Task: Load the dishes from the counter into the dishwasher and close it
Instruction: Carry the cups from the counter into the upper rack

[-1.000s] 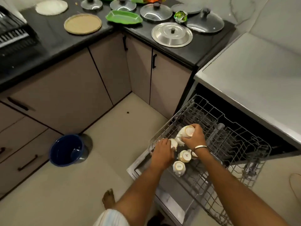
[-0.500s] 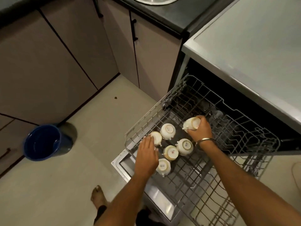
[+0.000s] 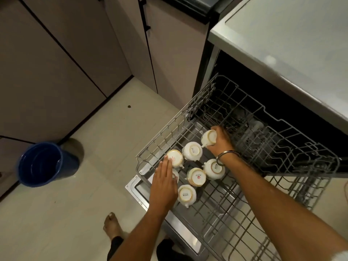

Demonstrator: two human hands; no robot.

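Note:
The dishwasher (image 3: 273, 59) stands open with its grey wire rack (image 3: 244, 194) pulled out over the lowered door (image 3: 180, 234). Several white cups sit upside down in the rack's near left corner, among them one cup (image 3: 192, 150) by the rack's left side and another (image 3: 196, 177) in the middle of the group. My right hand (image 3: 220, 141) grips a further white cup (image 3: 208, 137), tilted on its side, at the far end of the group. My left hand (image 3: 163, 183) lies flat with straight fingers, touching an upturned cup (image 3: 175, 158) and partly covering another.
A blue bucket (image 3: 43, 164) stands on the tiled floor at the left, by the cabinet fronts (image 3: 56, 63). My bare foot (image 3: 111, 226) is on the floor below the door. The rack's right half holds only bare wire tines.
The view has dropped and closed in on the rack, so the counter is out of sight. My right hand has lowered its cup towards the rack. My left hand has flattened over the near cups.

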